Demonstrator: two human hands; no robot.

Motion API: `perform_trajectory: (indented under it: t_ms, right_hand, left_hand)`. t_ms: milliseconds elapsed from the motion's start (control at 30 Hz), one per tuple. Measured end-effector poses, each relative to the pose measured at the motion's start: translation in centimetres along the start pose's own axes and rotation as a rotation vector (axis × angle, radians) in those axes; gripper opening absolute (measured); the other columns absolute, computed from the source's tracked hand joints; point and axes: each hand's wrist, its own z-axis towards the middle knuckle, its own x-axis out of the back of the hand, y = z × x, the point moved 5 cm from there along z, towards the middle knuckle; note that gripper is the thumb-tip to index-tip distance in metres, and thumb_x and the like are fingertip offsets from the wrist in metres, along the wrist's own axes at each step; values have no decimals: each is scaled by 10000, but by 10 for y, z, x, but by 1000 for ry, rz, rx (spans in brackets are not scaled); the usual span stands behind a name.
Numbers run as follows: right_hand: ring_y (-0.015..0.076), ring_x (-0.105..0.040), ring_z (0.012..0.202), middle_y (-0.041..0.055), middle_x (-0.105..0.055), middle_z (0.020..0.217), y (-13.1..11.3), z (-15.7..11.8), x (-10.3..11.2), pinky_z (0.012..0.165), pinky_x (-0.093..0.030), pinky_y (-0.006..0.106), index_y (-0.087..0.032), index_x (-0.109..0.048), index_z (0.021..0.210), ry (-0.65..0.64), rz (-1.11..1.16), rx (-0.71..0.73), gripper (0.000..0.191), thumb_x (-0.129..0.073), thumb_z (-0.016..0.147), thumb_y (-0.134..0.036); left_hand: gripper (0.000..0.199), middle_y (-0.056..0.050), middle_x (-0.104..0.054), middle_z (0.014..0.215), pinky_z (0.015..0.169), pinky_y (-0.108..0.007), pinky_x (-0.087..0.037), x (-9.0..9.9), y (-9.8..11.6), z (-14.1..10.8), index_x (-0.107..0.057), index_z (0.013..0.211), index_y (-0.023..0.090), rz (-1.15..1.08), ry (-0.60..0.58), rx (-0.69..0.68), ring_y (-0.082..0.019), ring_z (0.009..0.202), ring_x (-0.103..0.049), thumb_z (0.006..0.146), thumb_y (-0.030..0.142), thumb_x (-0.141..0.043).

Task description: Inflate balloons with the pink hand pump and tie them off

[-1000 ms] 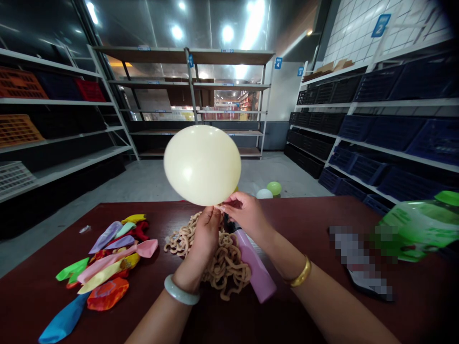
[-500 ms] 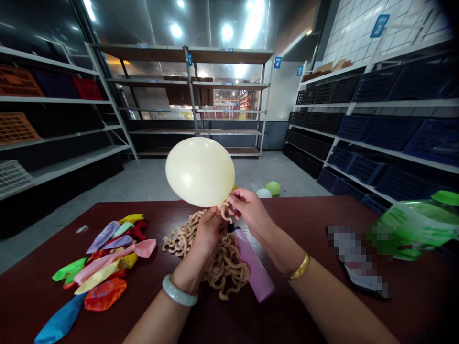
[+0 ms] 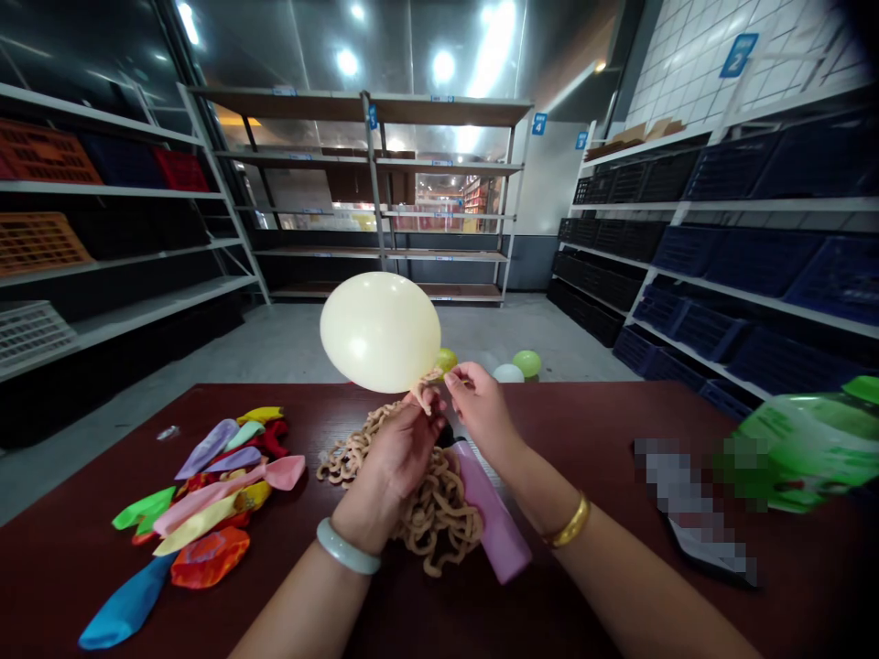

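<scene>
Over the far edge of the dark red-brown tabletop (image 3: 583,439), as the head view shows it, stands a cream balloon (image 3: 380,331) — a smooth, shiny oval, drawn taut. The left hand (image 3: 398,453) pinches its neck, where a short tan strand (image 3: 424,395) hangs. The right hand (image 3: 484,403) holds thumb and forefinger close together beside it; I cannot tell whether they grip the strand. Below, toward the near edge, lie a matte, kinked heap of cord (image 3: 439,513) and a smooth purple cylinder (image 3: 495,526). Limp, wrinkled balloons (image 3: 206,513) spread toward the left edge. Since half a second ago, the left hand has turned, its fingers showing more, and the yellow balloon (image 3: 446,363) beyond is less hidden.
</scene>
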Motion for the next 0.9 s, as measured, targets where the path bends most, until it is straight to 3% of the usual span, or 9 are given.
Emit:
perform_trajectory:
  t_ms: [133, 233, 433, 600, 700, 800, 900]
  right_hand:
    - [150, -597, 626, 17, -648, 664, -5, -9, -13, 576, -411, 242, -191, -646, 809, -155, -308, 113, 215, -503, 943, -278]
    - [144, -619, 654, 37, -711, 798, -3, -14, -23, 591, -424, 238, -182, -699, 930, -244, -279, 108, 174, -550, 935, -272]
    - [140, -609, 620, 8, -689, 700, 2, -16, -26, 566, -415, 232, -178, -705, 806, -187, -196, 66, 145, -611, 882, -259]
    - [153, -623, 663, 28, -720, 756, 0, -20, -28, 585, -392, 241, -179, -705, 803, -182, -328, 96, 159, -645, 871, -309]
    - [153, -619, 664, 26, -717, 758, 2, -20, -29, 584, -392, 238, -174, -689, 793, -182, -266, 76, 188, -635, 888, -326]
    - [144, -608, 681, 12, -704, 768, 2, -21, -31, 611, -401, 230, -182, -668, 775, -192, -243, 133, 191, -573, 924, -253]
    - [151, -593, 725, 14, -689, 797, -3, -27, -34, 648, -384, 241, -193, -652, 757, -215, -436, 245, 157, -578, 892, -164]
  left_hand:
    - [143, 18, -573, 733, 782, -225, -493, 10, 6, 7, -605, 724, 169, -82, 93, -77, -110, 765, -586, 755, 127, -738]
    - [125, 21, -592, 738, 789, -209, -499, 13, 4, 6, -616, 736, 159, -119, 154, -74, -93, 730, -588, 761, 105, -725]
    - [114, 20, -617, 751, 838, -223, -509, 11, 0, 5, -636, 777, 159, -137, 163, -80, -102, 767, -615, 751, 102, -731]
    - [134, 25, -596, 718, 769, -205, -514, 13, -3, 7, -618, 746, 159, -155, 168, -61, -90, 690, -596, 738, 44, -685]
    - [153, 24, -598, 713, 785, -206, -516, 13, -6, 6, -641, 804, 157, -147, 201, -72, -94, 701, -606, 732, 23, -661]
    - [102, -1, -621, 741, 815, -235, -524, 15, -8, 6, -646, 806, 143, -143, 251, -44, -117, 743, -622, 749, 58, -649]
    - [108, -8, -597, 698, 770, -240, -529, 17, -6, 5, -590, 683, 154, -163, 280, -5, -121, 694, -601, 748, 68, -598]
